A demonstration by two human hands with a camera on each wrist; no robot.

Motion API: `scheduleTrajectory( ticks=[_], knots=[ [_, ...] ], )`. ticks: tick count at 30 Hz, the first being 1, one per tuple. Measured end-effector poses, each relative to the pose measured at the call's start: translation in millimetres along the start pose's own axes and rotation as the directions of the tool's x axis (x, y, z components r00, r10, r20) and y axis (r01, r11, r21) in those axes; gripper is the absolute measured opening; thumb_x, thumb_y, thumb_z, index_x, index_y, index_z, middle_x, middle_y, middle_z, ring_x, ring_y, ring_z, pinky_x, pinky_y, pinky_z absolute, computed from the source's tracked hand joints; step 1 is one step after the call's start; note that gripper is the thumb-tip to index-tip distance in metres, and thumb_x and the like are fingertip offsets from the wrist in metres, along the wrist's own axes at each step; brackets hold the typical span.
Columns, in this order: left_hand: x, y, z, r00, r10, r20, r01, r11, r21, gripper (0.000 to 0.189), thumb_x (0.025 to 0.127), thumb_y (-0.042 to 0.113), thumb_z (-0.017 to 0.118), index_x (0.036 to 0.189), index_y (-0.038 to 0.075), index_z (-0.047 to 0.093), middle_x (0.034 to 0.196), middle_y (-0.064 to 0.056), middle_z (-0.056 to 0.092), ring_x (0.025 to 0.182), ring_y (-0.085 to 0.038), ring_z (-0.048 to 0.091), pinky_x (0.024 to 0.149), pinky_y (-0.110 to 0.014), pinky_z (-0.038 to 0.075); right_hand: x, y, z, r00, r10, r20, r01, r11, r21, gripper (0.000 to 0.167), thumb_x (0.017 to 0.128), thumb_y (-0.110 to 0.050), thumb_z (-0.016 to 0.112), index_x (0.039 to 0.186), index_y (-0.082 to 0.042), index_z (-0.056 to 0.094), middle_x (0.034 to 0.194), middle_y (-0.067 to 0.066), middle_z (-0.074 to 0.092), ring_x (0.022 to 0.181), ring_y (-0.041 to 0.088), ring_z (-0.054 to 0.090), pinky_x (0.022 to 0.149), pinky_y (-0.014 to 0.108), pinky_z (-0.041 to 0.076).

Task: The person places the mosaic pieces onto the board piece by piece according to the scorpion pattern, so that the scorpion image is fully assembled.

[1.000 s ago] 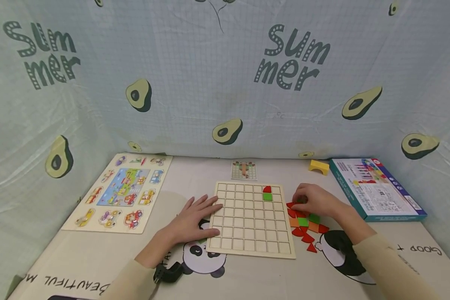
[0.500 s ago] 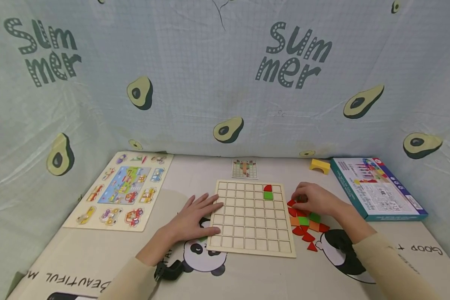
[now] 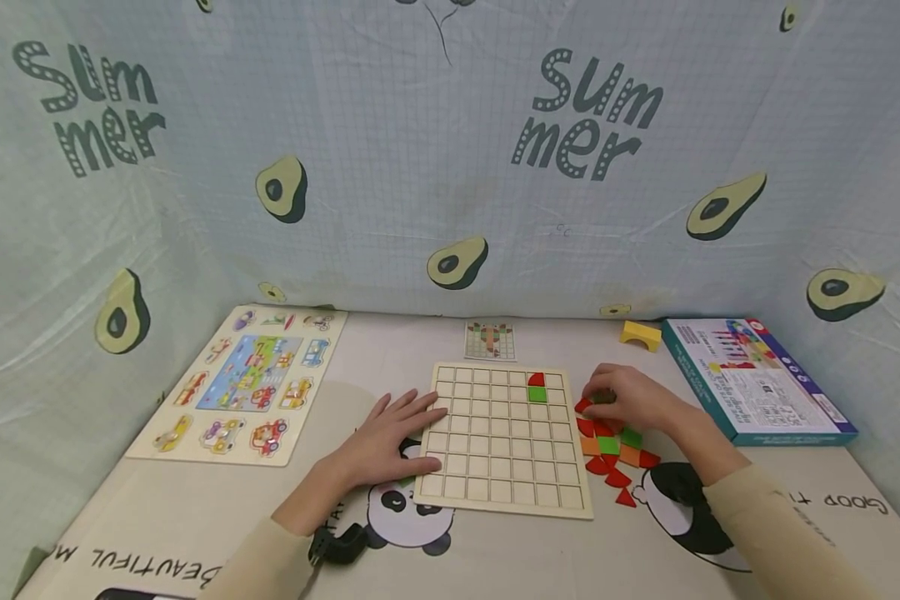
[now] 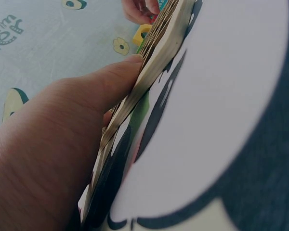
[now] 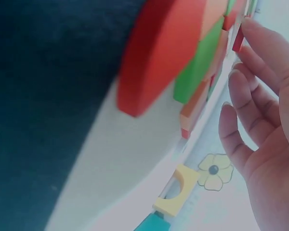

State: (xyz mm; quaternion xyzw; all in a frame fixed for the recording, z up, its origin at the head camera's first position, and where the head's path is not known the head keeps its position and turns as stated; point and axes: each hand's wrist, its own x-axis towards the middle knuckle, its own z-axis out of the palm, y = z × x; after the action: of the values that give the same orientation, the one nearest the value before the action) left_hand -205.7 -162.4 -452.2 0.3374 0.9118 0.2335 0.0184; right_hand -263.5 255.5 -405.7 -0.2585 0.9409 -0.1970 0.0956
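Note:
My left hand [image 3: 386,442] rests with spread fingers on the left edge of the wooden grid board [image 3: 487,450]; its thumb [image 4: 120,77] presses the board's edge in the left wrist view. A red quarter-circle tile [image 3: 536,379] and a green square tile [image 3: 537,394] lie in adjoining cells at the board's upper right. Right of the board, my right hand [image 3: 633,400] is over a pile of tiles. Between thumb and index finger it pinches a red tile [image 5: 238,39]; the fingers hide part of its shape. Below lie red, green [image 3: 608,445] and orange tiles [image 3: 590,447].
Behind the board lies a small pattern card [image 3: 490,342]. A yellow arch block [image 3: 640,335] stands at the back right beside a teal-edged box [image 3: 757,379]. On the left is a vehicle picture puzzle [image 3: 247,375]. A black curved object [image 3: 339,546] is by the left wrist.
The red tile at my right fingertips shows slightly more apart from the tiles below it. My left hand and the board keep their places; the head view shifts a little.

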Motion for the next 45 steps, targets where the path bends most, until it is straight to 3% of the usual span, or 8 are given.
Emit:
scheduleTrajectory(
  ticks=[8,17,24,34,45],
  knots=[
    [-0.8,-0.9,0.0,1.000,-0.009,0.000,0.009,1.000,0.001,0.078,0.090,0.060,0.064,0.154,0.020,0.046,0.164,-0.003,0.030,0.151,-0.034,0.018,0.119,-0.062,0.006,7.6,-3.9,-2.1,1.000,-0.015,-0.003,0.015,0.999,0.053,0.024,0.093,-0.019,0.076,0.115,-0.010,0.073,0.107,-0.002,0.067,0.093,0.018,0.058,0.086,0.035,0.055],
    [-1.3,-2.0,2.8,1.000,-0.007,-0.007,0.007,1.000,-0.007,0.077,0.091,0.060,0.063,0.154,0.019,0.046,0.164,-0.003,0.031,0.151,-0.035,0.018,0.118,-0.062,0.007,21.3,-15.0,4.2,0.999,-0.031,0.029,0.029,0.998,0.054,0.024,0.094,-0.021,0.074,0.118,-0.014,0.073,0.105,-0.008,0.065,0.092,0.015,0.057,0.086,0.035,0.053],
    [0.8,-1.9,3.4,1.000,0.003,-0.014,-0.003,1.000,-0.006,0.077,0.091,0.060,0.064,0.154,0.019,0.046,0.163,-0.004,0.032,0.151,-0.035,0.019,0.118,-0.063,0.008,24.9,-18.1,5.0,0.997,-0.080,0.024,0.079,0.996,0.031,0.027,0.095,-0.018,0.072,0.122,-0.012,0.072,0.111,-0.003,0.064,0.096,0.016,0.059,0.089,0.038,0.054],
    [-1.2,-0.1,0.3,1.000,-0.005,-0.006,0.005,1.000,0.001,0.077,0.090,0.059,0.065,0.154,0.020,0.046,0.163,-0.004,0.031,0.151,-0.035,0.018,0.118,-0.062,0.006,26.4,-12.0,6.5,0.998,-0.064,-0.017,0.064,0.998,0.025,0.012,0.096,-0.016,0.072,0.107,-0.013,0.074,0.106,-0.003,0.063,0.091,0.015,0.058,0.085,0.037,0.054],
    [-0.3,0.2,-0.4,1.000,-0.004,0.000,0.004,1.000,0.003,0.077,0.090,0.059,0.064,0.154,0.019,0.046,0.163,-0.004,0.031,0.151,-0.035,0.018,0.119,-0.062,0.007,28.8,-16.1,6.6,0.998,-0.057,-0.009,0.057,0.998,0.034,0.017,0.096,-0.013,0.071,0.113,-0.013,0.074,0.107,-0.002,0.063,0.095,0.018,0.059,0.090,0.040,0.054]
  ],
)
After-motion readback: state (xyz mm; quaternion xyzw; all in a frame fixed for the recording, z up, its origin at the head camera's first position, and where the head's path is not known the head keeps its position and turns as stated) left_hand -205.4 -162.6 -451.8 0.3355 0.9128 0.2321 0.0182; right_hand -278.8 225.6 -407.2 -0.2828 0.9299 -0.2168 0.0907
